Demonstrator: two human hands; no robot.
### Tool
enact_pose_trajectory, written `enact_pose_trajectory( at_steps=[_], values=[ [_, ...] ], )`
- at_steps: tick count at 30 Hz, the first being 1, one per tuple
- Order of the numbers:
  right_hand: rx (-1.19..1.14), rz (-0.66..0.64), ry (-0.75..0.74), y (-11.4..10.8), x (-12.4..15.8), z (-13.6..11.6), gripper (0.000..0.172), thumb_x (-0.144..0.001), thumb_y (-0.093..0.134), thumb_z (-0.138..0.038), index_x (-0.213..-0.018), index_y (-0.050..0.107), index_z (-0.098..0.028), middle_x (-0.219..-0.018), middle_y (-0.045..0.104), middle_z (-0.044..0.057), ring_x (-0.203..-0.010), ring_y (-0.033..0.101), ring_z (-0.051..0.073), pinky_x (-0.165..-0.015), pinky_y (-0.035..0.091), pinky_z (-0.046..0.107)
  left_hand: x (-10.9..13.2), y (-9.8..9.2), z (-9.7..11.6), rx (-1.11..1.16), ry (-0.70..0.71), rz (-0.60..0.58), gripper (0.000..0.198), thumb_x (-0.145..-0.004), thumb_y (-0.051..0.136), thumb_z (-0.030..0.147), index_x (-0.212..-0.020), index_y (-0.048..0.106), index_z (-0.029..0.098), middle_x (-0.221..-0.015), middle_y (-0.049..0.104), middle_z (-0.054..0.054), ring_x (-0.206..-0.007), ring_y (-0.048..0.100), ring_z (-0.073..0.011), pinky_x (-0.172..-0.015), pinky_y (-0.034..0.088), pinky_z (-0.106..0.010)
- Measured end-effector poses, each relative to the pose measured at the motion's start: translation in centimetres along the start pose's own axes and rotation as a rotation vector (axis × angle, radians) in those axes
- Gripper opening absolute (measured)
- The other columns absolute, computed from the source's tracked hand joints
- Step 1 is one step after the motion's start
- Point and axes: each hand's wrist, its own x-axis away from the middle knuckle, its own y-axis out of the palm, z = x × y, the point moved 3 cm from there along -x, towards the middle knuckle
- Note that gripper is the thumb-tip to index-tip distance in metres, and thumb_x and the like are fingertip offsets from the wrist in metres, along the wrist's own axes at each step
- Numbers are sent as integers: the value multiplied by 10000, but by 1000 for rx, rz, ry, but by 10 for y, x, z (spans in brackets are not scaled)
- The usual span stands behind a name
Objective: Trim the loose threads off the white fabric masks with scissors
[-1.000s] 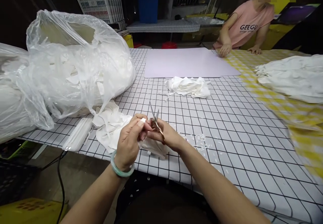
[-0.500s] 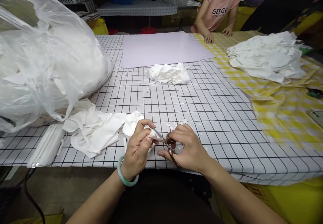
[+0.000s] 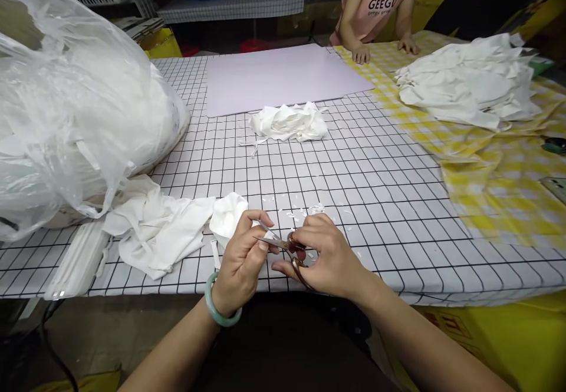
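- One large clear plastic bag point(image 3: 88, 109), filled with white material, stands at far left on the grid-patterned tablecloth point(image 3: 375, 185).
- A long white ridged object point(image 3: 77, 262) lies below it, reaching the near table edge.
- Crumpled white cloth point(image 3: 161, 233) spreads just right of this object.
- The left hand point(image 3: 241, 256), with a pale green bangle point(image 3: 221, 312) at its wrist, pinches a small white piece point(image 3: 268, 236) firmly between thumb and fingers, above the near part of the table.
- Scissors point(image 3: 278, 243) point leftward at that piece, blades slightly parted; whether they touch it is hard to tell, the fingers crowding the view.
- A lavender board point(image 3: 278, 76) lies farther back, with a white cloth bundle point(image 3: 289, 122) before its near edge.
- Small white scraps point(image 3: 316, 209) are scattered beyond the hands.
- The right hand point(image 3: 329, 256) grips the scissors, its fingers curled around the bronze-coloured handles.
- A person in a pink shirt point(image 3: 380, 3) rests both hands on the yellow checked cloth point(image 3: 495, 174), near a heap of white fabric point(image 3: 469, 82).
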Motion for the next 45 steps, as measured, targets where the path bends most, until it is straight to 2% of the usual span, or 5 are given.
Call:
enact_pose_trajectory(
  at_steps=[24, 31, 36, 39, 45],
  values=[
    [6, 219, 389, -4, 73, 43, 538, -807, 731, -601, -497, 520, -216, -483, 486, -6, -510, 420, 143, -539, 394, 309, -21, 48, -21, -90, -65, -331, 432, -1028, 412, 431, -767, 632, 167, -1038, 525, -110, -1063, 513, -248, -931, 484, -376],
    [-368, 185, 493, -3, 66, 44, 597, -702, 794, -641, -1120, 577, -275, -1151, 609, 82, -939, 615, 241, -798, 558, 386, -18, 45, -1, -49, 7, -289, 381, -1025, 417, 362, -783, 640, 172, -1080, 558, -119, -1123, 535, -250, -1024, 470, -411],
    [-584, 199, 525, 1, 36, 39, 432, -799, 758, -518, -1093, 548, -282, -1324, 558, 93, -1000, 632, 238, -835, 567, 400, -44, 3, 31, -258, 69, -340, 326, -1014, 458, 346, -814, 651, 176, -1105, 610, -102, -1082, 590, -220, -973, 493, -385],
    [-493, 234, 677, -9, 34, 49, 376, -751, 786, -554, -883, 631, -237, -899, 698, 72, -803, 654, 243, -717, 552, 383, -47, -55, 44, -527, 28, -32, 275, -1006, 462, 310, -823, 621, 181, -899, 620, -57, -873, 584, -188, -809, 484, -346],
    [-203, 282, 809, -12, 41, 54, 413, -689, 806, -601, -770, 663, -222, -683, 658, 37, -653, 597, 220, -596, 473, 342, -10, -86, -6, -756, -267, -32, 253, -942, 549, 367, -769, 546, 182, -761, 581, -18, -704, 523, -171, -640, 416, -295]
  ],
)
